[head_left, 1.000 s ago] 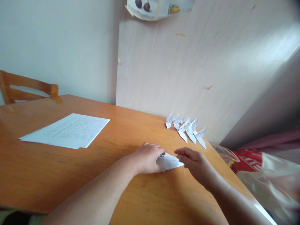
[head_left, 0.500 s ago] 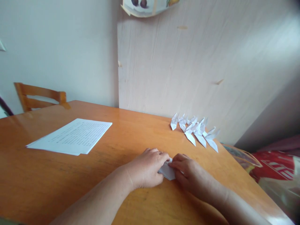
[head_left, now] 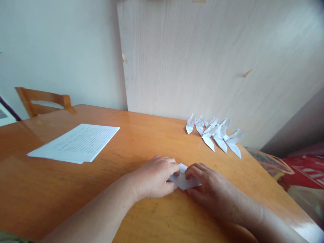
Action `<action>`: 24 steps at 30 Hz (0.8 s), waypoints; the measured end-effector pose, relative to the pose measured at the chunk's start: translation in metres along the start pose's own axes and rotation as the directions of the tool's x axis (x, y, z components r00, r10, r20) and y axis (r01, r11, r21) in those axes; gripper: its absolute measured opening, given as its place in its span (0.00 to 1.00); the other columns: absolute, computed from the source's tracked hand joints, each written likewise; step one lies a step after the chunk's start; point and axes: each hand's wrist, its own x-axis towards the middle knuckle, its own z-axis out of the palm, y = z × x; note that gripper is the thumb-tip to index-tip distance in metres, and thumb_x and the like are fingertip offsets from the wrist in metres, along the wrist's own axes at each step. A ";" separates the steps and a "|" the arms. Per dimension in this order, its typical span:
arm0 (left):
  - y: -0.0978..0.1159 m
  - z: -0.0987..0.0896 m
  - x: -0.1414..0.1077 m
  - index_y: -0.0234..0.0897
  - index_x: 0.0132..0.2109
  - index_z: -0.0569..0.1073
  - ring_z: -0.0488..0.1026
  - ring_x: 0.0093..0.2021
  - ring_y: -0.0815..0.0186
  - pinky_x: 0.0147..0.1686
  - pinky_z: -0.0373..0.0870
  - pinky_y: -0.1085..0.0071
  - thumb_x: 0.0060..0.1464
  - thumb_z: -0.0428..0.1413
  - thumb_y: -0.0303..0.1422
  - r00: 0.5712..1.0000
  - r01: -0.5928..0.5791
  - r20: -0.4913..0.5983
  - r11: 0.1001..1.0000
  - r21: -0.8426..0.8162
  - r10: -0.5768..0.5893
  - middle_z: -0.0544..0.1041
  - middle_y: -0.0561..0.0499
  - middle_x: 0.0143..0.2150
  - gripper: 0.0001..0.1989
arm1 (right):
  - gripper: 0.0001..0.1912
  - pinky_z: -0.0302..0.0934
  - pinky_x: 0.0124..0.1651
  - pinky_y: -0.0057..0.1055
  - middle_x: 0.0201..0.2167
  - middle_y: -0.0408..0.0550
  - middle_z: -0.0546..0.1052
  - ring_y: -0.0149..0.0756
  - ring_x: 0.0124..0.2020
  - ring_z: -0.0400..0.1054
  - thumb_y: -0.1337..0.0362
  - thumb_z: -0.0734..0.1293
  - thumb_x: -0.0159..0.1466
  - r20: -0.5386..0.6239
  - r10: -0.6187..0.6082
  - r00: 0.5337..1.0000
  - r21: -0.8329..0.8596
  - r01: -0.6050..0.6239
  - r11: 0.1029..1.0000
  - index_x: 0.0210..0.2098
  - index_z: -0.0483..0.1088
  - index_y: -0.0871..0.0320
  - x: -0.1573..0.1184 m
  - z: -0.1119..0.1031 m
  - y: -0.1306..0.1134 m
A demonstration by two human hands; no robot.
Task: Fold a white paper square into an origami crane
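A small piece of folded white paper (head_left: 186, 183) lies low over the wooden table, between my two hands. My left hand (head_left: 157, 177) pinches its left side, fingertips on top and thumb at the near edge. On the right side, my right hand (head_left: 212, 187) has its fingers curled over the paper and its thumb by the lower edge. The fingers hide both ends of the paper, while its pointed far corner and near corner show. Beyond my right hand, several folded paper cranes (head_left: 208, 141) stand grouped near the table's back right edge.
A stack of printed sheets (head_left: 76, 143) lies on the left of the table (head_left: 141, 135). Behind it is a wooden chair (head_left: 48, 98). A pale board (head_left: 182, 60) stands along the back. Past the right edge sits a red bag (head_left: 303, 172).
My right hand has shifted slightly right, its fingers less bunched, and more of the folded paper shows between my hands. The view has tilted down a little.
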 end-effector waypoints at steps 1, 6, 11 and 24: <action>0.000 0.000 0.000 0.40 0.39 0.75 0.72 0.43 0.60 0.43 0.67 0.67 0.54 0.57 0.30 1.000 0.001 0.000 1.000 -0.002 -0.001 0.75 0.50 0.40 0.04 | 0.09 0.59 0.39 0.32 0.37 0.44 0.75 0.36 0.37 0.67 0.71 0.68 0.59 -0.001 -0.011 1.000 -0.010 0.011 1.000 0.38 0.69 0.54 -0.001 0.000 0.000; 0.000 -0.001 0.000 0.40 0.39 0.74 0.72 0.44 0.61 0.44 0.67 0.67 0.55 0.56 0.28 1.000 -0.002 -0.002 1.000 -0.005 0.002 0.75 0.50 0.41 0.04 | 0.07 0.58 0.38 0.32 0.37 0.45 0.74 0.36 0.36 0.67 0.69 0.68 0.60 -0.008 -0.008 1.000 -0.012 0.008 1.000 0.38 0.69 0.54 0.000 0.001 0.000; -0.001 0.000 -0.001 0.41 0.39 0.74 0.72 0.44 0.61 0.44 0.66 0.66 0.56 0.56 0.28 1.000 0.007 -0.005 1.000 0.014 -0.007 0.75 0.51 0.41 0.04 | 0.05 0.60 0.39 0.33 0.38 0.45 0.75 0.37 0.37 0.68 0.68 0.68 0.62 0.003 -0.011 1.000 0.009 0.011 1.000 0.38 0.70 0.54 0.000 -0.001 -0.001; 0.000 -0.002 -0.001 0.40 0.36 0.72 0.72 0.43 0.63 0.42 0.64 0.67 0.62 0.53 0.30 1.000 0.005 -0.009 1.000 0.008 -0.005 0.75 0.52 0.39 0.05 | 0.05 0.61 0.40 0.36 0.36 0.48 0.73 0.39 0.38 0.66 0.66 0.67 0.66 0.040 -0.042 0.998 -0.091 0.045 0.995 0.36 0.76 0.53 0.005 -0.002 -0.006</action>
